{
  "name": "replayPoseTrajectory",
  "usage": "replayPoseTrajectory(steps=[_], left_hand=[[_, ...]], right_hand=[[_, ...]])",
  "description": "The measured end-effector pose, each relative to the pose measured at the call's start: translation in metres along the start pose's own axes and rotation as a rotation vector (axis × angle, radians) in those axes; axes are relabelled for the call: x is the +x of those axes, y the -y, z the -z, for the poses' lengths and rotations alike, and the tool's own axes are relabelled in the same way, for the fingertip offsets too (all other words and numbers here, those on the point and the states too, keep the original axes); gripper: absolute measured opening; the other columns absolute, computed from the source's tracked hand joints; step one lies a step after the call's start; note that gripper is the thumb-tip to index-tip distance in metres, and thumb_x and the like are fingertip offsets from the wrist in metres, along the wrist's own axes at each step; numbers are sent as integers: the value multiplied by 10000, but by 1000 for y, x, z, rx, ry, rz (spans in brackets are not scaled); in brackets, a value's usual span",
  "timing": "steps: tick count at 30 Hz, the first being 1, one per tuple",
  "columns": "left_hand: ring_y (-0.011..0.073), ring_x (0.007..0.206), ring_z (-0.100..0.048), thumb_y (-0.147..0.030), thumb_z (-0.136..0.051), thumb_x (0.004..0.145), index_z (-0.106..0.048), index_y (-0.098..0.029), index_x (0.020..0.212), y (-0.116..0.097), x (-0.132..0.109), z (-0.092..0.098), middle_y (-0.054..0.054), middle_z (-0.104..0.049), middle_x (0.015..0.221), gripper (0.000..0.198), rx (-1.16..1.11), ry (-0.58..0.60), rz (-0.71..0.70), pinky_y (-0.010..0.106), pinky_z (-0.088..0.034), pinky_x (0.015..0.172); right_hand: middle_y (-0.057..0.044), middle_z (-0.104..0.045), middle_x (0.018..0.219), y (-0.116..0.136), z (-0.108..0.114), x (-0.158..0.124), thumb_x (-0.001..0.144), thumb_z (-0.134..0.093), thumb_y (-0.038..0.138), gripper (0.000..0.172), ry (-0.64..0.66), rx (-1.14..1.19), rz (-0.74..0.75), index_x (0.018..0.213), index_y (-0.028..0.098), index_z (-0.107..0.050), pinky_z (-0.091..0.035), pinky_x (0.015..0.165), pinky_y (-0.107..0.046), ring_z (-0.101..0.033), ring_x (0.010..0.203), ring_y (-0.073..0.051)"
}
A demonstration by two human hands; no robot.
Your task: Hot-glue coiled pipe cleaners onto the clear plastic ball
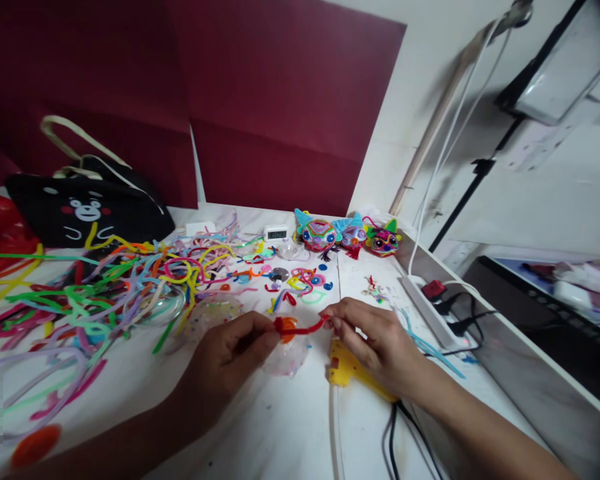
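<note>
A red pipe cleaner (303, 329) stretches between my two hands above the white table. Its left end, which looks coiled or bunched, is pinched by the thumb and forefinger of my left hand (240, 353). My right hand (375, 333) pinches the other end at the fingertips. Just below and behind it lies a clear plastic piece (287, 360) with an orange shape (288, 327) on or behind it. Partly under my right hand is a yellow tool (353, 367) that looks like a glue gun.
A tangle of coloured pipe cleaners (105, 287) covers the left side. Decorated craft figures (320, 235) and a small digital timer (276, 233) stand at the back. A black bag (87, 207) sits back left. A power strip (437, 313) with cords lies along the right-hand ledge.
</note>
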State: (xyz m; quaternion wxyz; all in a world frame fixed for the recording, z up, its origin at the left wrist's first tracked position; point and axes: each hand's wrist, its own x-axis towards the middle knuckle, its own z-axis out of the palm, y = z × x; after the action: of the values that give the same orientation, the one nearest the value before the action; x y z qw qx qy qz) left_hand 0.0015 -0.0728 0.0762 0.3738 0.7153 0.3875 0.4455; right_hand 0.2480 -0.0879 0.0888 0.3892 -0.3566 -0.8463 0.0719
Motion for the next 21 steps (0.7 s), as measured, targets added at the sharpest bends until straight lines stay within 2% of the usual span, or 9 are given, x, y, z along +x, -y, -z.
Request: replayPoseTrajectory(steps=[4, 9, 12, 15, 21], left_hand=[[94, 438, -364, -437, -634, 877, -619, -204, 708, 0, 0, -1, -66, -426, 517, 289, -77, 26, 71, 201, -298, 404], [83, 442, -324, -541, -674, 856, -584, -195, 726, 3, -1, -3, -77, -399, 515, 380, -196, 127, 208, 195, -252, 411], [78, 442, -312, -577, -687, 845, -565, -192, 714, 4, -1, -3, -76, -404, 510, 424, -248, 178, 245, 194, -241, 416], [75, 451, -318, -554, -699, 848, -559, -190, 714, 4, -1, -2, -76, -415, 517, 412, -275, 209, 260, 192, -242, 422], [63, 447, -320, -503, -740, 832, -551, -186, 713, -1, 0, -1, -82, -437, 505, 387, -366, 240, 333, 183, -241, 417]], right_hand=[[-39, -679, 787, -1, -3, 0, 1041, -476, 136, 166, -52, -132, 79, 1032, 174, -638, -491, 613, -239, -627, 669, -145], [-60, -668, 699, -2, -4, 0, 1020, -477, 107, 188, -140, -464, 246, 958, 140, -652, -458, 609, -305, -577, 623, -184], [-50, -663, 678, -1, -3, 1, 1001, -492, 98, 189, -162, -488, 261, 927, 148, -659, -451, 596, -301, -568, 604, -178], [-19, -644, 657, 1, 0, 2, 949, -515, 79, 181, -174, -275, 121, 879, 159, -662, -452, 558, -244, -581, 578, -140], [20, -625, 609, -2, 1, 2, 896, -551, 176, 171, -86, 246, -358, 749, 179, -638, -456, 506, -211, -570, 511, -112]])
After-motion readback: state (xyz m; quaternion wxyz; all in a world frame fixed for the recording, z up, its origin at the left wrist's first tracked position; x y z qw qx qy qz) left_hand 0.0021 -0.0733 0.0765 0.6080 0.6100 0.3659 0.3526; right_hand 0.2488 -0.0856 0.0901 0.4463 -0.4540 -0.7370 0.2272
